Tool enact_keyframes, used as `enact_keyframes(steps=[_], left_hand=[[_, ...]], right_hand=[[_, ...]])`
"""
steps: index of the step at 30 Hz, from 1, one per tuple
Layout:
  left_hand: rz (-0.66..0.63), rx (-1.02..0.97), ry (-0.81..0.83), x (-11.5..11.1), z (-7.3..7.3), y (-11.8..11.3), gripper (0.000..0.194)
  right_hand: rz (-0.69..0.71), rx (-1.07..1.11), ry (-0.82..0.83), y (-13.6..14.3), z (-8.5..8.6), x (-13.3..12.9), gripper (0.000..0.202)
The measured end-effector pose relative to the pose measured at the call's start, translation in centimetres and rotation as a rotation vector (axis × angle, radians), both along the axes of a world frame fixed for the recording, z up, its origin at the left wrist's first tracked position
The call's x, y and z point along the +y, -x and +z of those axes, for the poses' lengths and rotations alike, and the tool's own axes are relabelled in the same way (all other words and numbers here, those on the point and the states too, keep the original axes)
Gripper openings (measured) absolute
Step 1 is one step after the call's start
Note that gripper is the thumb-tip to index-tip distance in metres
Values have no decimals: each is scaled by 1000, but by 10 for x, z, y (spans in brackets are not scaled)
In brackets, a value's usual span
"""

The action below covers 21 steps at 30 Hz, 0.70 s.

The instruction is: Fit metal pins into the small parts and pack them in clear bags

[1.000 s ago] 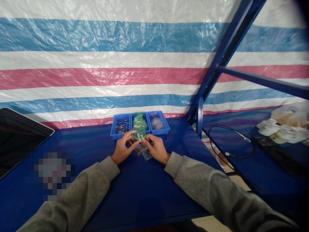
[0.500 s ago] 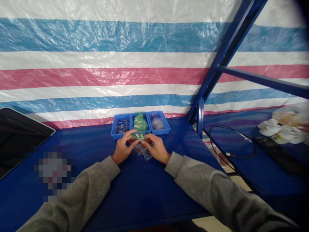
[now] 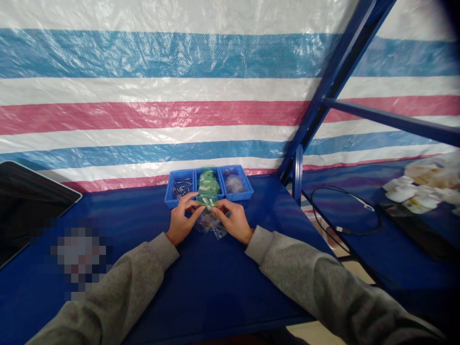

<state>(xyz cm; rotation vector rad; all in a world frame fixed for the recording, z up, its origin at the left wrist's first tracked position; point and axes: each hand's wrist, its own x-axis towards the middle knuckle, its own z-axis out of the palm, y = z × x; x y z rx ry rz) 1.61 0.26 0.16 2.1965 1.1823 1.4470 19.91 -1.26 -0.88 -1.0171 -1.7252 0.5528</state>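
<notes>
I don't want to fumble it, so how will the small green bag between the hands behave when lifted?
The green bag is probably floppy, since its film looks thin and see-through. It's likely light: the left hand and right hand seem to hold it by fingertips.

I see the left arm (image 3: 118, 292) slant in from the lower left, the right arm (image 3: 316, 273) from the lower right, both grey-sleeved; at mid-frame the left hand (image 3: 180, 220) and right hand (image 3: 234, 219) face each other, fingers (image 3: 189, 197) bent, pinching, thumbs (image 3: 197, 213) close together.
</notes>
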Motion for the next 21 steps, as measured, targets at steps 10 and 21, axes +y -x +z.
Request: enact_keyframes(steps=[10,21], left_hand=[[-20,-57,-9,3,-5,2,15],[-134,76,-27,-1,7,1,29]], right_hand=[[-21,135,47,1,-3,1,31],[-25,254,58,2,-3,1,24]])
